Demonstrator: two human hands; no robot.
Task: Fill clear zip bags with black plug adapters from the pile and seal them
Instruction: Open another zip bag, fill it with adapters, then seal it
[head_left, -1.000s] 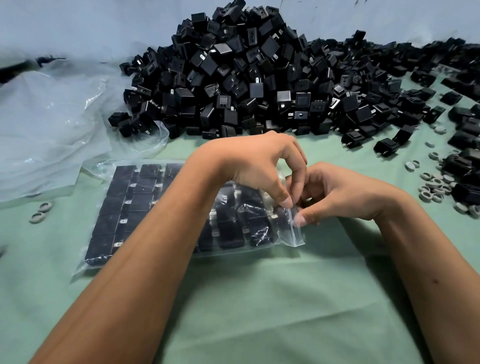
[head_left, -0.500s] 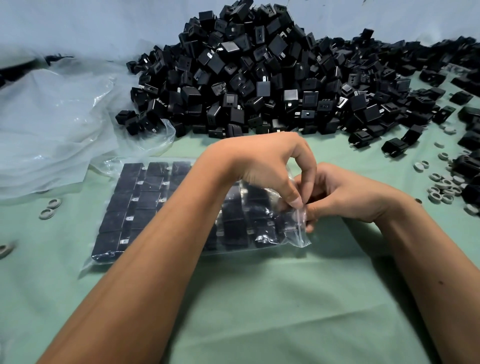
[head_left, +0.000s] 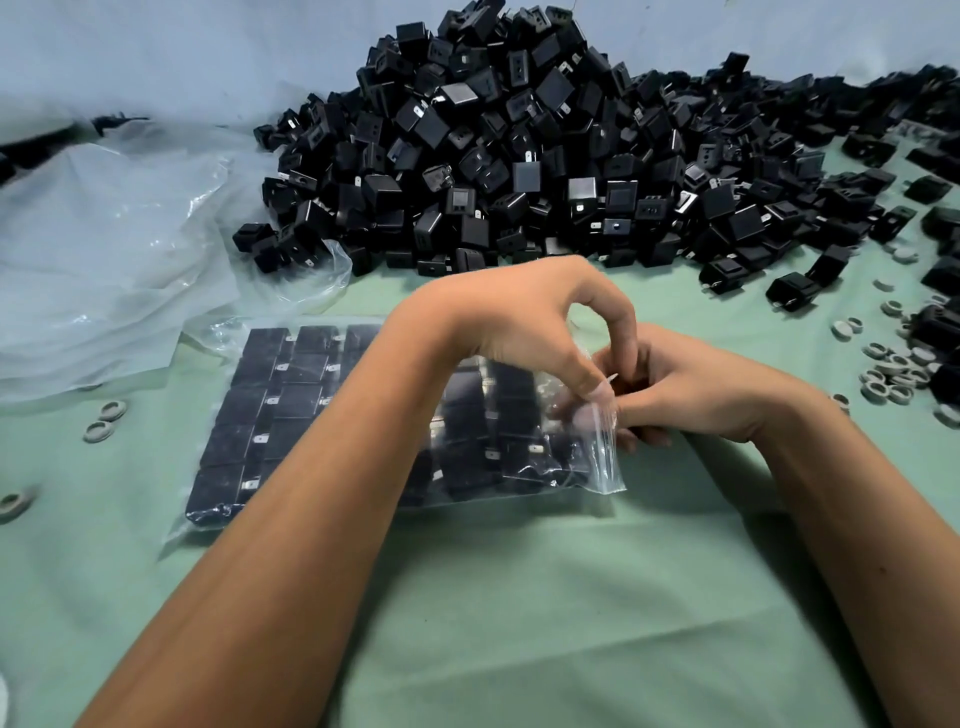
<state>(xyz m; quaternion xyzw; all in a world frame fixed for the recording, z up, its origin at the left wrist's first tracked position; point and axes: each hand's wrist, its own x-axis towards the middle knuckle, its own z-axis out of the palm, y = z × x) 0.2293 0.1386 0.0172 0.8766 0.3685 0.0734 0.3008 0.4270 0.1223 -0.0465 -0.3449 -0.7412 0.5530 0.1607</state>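
Note:
A clear zip bag (head_left: 291, 415) lies flat on the green cloth, packed with rows of black plug adapters. Its open end points right. My left hand (head_left: 535, 322) arches over that end and pinches the bag's zip edge between thumb and fingers. My right hand (head_left: 696, 389) meets it from the right, fingers curled around the same edge, partly hidden behind the left fingers. A big pile of black plug adapters (head_left: 519, 156) rises behind the hands.
Loose clear plastic bags (head_left: 104, 249) are heaped at the left. Small grey rings (head_left: 893, 369) are scattered at the right, and a few rings (head_left: 104, 421) lie at the left. More adapters (head_left: 935, 322) line the right edge. Green cloth (head_left: 571, 597) covers the table.
Both hands have stayed on the bag's right edge; the pinch has shifted slightly along the zip, and the right fingers tucked further behind the left hand.

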